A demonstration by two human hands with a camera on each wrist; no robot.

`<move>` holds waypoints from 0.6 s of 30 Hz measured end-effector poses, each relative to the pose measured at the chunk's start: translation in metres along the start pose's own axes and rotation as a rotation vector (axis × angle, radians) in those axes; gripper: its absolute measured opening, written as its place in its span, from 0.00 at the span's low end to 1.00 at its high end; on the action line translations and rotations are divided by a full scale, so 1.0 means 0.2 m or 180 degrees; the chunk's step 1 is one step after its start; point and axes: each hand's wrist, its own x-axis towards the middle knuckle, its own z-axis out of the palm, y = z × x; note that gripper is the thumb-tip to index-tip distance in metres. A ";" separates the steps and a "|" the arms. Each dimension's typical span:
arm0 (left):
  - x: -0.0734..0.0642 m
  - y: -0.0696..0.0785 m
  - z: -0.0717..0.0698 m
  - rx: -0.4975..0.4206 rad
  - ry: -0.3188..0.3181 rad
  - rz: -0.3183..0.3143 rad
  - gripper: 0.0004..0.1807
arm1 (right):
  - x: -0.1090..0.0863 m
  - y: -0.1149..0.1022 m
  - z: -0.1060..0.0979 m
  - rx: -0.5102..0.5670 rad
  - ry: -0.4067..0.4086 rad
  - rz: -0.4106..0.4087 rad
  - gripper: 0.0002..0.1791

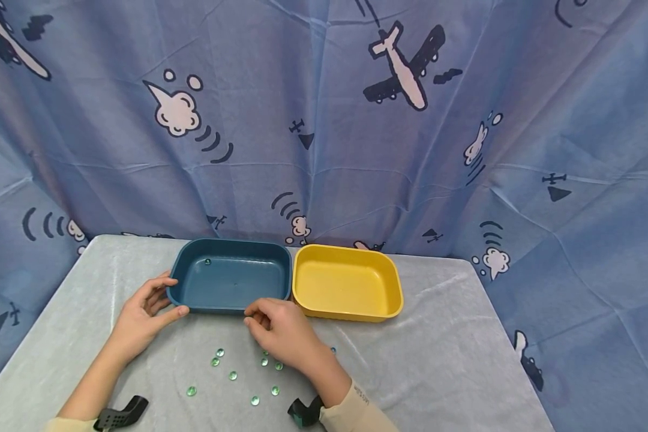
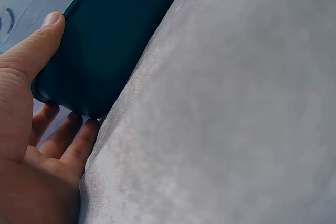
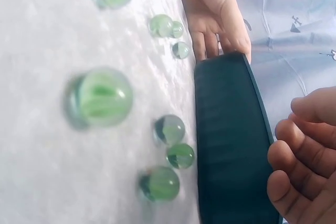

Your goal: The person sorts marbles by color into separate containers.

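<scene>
My left hand [image 1: 140, 315] holds the left end of a teal plastic tray [image 1: 234, 311], its thumb along the near side and its fingers against the end wall. Inside, towards the back left, lies one glass marble [image 1: 207, 261]. My right hand [image 1: 281, 327] is at the tray's near rim, right of its middle, with fingers loosely curled; nothing shows between the fingertips [image 3: 286, 129] in the right wrist view. Several clear marbles with green swirls, such as this marble [image 1: 233, 375], are scattered on the cloth in front of the tray.
A yellow tray [image 1: 348, 312] stands right beside the teal one. A small bluish marble [image 1: 333, 350] lies by my right forearm. Pale grey cloth [image 1: 437, 372] covers the table, and a blue patterned curtain [image 1: 248, 120] hangs behind it.
</scene>
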 end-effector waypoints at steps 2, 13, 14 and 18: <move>0.00 0.00 0.00 0.0003 0.0011 0.0012 0.35 | 0.00 0.00 0.01 0.0029 -0.0027 -0.0014 0.05; 0.00 0.01 0.00 -0.0006 0.0004 -0.0009 0.36 | -0.01 -0.04 0.10 -0.0020 -0.0370 -0.0050 0.05; 0.00 0.01 0.00 -0.0007 0.0005 -0.0011 0.36 | -0.01 -0.04 0.11 -0.0028 -0.0411 -0.0053 0.06; 0.00 0.00 0.00 -0.0012 0.0001 -0.0007 0.35 | -0.01 -0.04 0.15 -0.0002 -0.0617 0.0005 0.06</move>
